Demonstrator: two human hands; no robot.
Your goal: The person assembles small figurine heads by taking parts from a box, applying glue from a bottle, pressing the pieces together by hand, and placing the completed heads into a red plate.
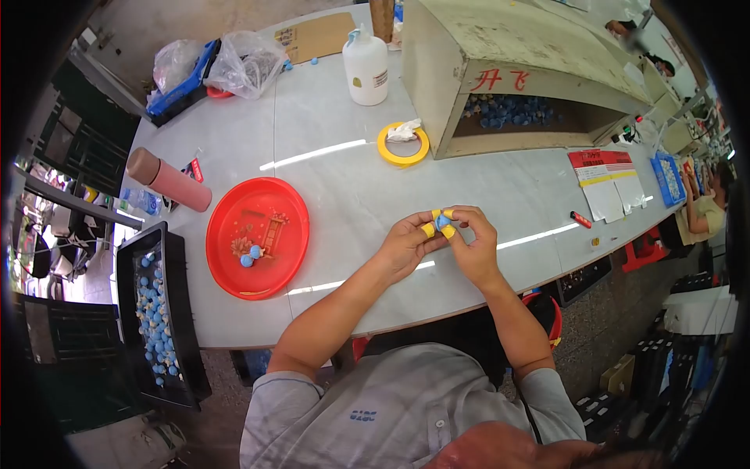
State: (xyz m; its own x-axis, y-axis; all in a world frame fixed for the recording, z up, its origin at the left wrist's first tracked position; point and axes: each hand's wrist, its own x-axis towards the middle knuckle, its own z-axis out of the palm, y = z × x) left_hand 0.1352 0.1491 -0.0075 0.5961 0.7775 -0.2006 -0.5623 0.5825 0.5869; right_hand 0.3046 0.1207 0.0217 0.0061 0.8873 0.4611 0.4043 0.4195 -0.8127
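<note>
My left hand (408,244) and my right hand (473,244) meet over the table, fingertips pinched together around a small blue piece (443,222). Yellow tape wraps several of the fingertips. The piece is mostly covered by the fingers, so its exact kind is unclear. To the left of my hands lies a round red plastic tray (295,234), with a few small blue pieces (248,259) of a rounded shape inside it. Beyond the hands is a roll of yellow tape (383,148) with a crumpled white scrap on it.
A black bin (187,328) of blue and pale pieces sits at the left edge. Nearby stands a pink bottle (181,184). Farther back are a white jug (366,70) and a metal cabinet (461,47) holding blue pieces. Papers (605,176) and a lighter (580,220) lie right; another person (707,211) sits beyond.
</note>
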